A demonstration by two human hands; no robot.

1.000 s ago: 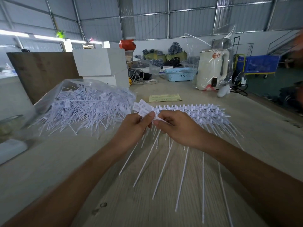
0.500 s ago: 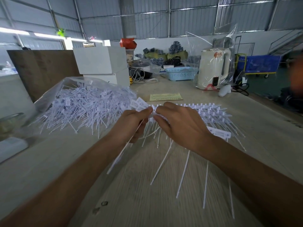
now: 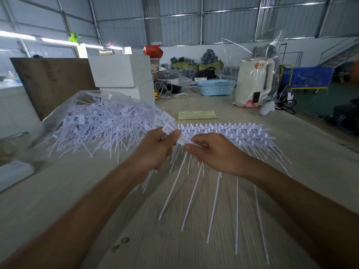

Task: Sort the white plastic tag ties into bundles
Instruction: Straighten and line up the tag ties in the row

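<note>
A loose heap of white plastic tag ties [image 3: 101, 127] spills from a clear plastic bag on the left of the table. A neat row of aligned tag ties [image 3: 233, 133] lies just beyond my hands, heads pointing away. My left hand [image 3: 155, 150] grips a small bunch of ties [image 3: 168, 123] by their flat heads, their tails hanging below the hand. My right hand [image 3: 215, 152] pinches the head of one tie [image 3: 184, 141] right next to my left thumb. Several long tails [image 3: 194, 191] fan out toward me over the wood.
The wooden table [image 3: 174, 239] carries a yellow paper slip [image 3: 197, 115], stacked white boxes [image 3: 122, 74], a blue basket [image 3: 214, 87], a cream kettle in plastic wrap [image 3: 252, 82] and cables. A white object [image 3: 13, 173] lies at the left edge. A blue cart [image 3: 307, 77] stands far right.
Both hands stay together over the row's left end. The bunch in my left hand has tilted up and left, and my right hand's pinch has shifted slightly lower with the tails spreading.
</note>
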